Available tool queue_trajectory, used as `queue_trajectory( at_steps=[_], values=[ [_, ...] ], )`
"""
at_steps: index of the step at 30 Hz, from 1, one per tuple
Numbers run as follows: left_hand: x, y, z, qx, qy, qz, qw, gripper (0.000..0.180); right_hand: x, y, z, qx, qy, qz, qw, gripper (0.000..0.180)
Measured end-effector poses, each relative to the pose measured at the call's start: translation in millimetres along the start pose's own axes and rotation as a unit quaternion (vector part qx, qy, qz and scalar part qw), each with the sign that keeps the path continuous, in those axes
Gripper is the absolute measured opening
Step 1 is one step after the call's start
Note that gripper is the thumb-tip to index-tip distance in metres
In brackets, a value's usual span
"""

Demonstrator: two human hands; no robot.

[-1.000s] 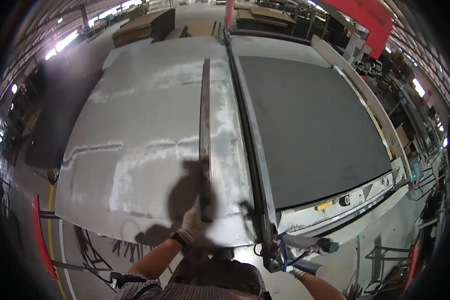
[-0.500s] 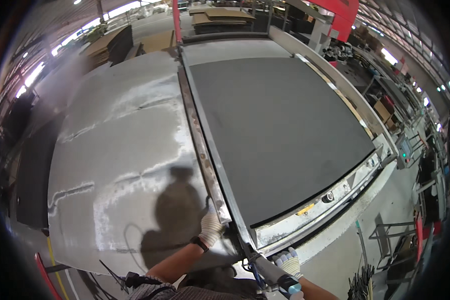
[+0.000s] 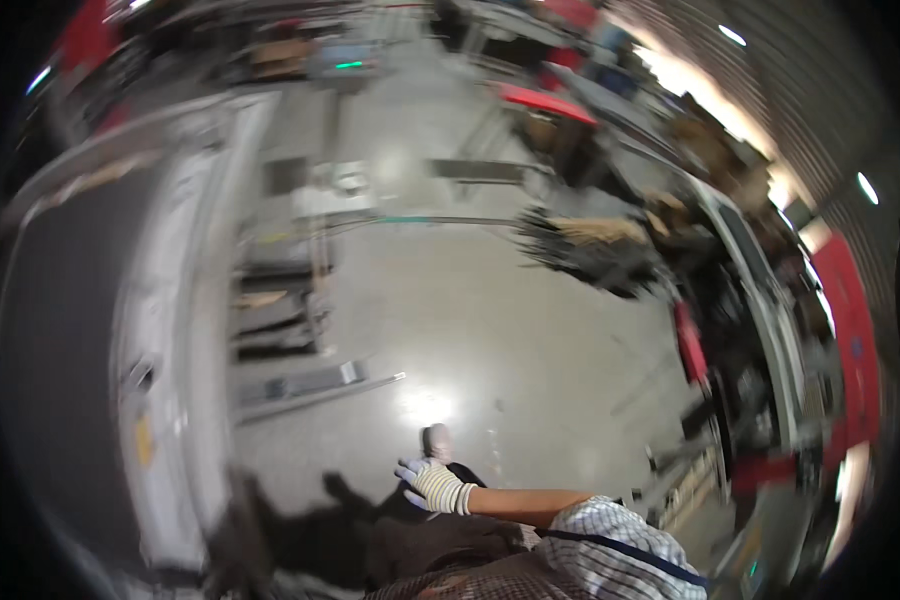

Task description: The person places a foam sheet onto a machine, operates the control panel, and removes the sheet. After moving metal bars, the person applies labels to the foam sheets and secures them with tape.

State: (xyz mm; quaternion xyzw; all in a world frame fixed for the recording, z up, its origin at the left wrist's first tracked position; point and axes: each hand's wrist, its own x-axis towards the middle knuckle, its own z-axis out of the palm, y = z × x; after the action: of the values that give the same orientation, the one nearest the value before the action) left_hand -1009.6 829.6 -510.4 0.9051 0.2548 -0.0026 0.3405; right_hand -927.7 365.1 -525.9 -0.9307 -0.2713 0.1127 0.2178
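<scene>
My right hand [image 3: 436, 488], in a white and grey striped work glove, hangs low in front of my body. Its fingers are apart and nothing is in them. The forearm comes in from the right, out of a checked sleeve [image 3: 620, 545]. Below the hand lies grey floor, and a shoe tip shows just beyond it. My left hand is out of view. To the left stands the work table with the dark flat sheet [image 3: 70, 300] inside its pale metal frame [image 3: 170, 330], nearest to my right hand of the large things.
The grey floor [image 3: 450, 310] stretches ahead. A metal bar [image 3: 310, 388] juts from beside the table. Farther off are a pile of dark thin strips [image 3: 600, 255], a red-topped stand [image 3: 545, 102] and a red machine part [image 3: 850, 340] at right. Motion blurs much of this.
My view has swung right, so the table is now at the left. My right hand has come away from the table's near edge. My left hand, earlier on the metal bar, has left view.
</scene>
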Motion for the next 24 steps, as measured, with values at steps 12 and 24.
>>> queue_trajectory(
  at_steps=[12,24],
  values=[
    [173,432,315,0.064,-0.363,0.133,0.92,0.027,-67,342,-171,0.164,-0.245,0.278,0.914,0.031],
    [373,488,453,0.083,-0.407,-0.027,0.909,0.024,297,666,-354,0.217,0.04,0.177,0.959,0.042]
  ],
)
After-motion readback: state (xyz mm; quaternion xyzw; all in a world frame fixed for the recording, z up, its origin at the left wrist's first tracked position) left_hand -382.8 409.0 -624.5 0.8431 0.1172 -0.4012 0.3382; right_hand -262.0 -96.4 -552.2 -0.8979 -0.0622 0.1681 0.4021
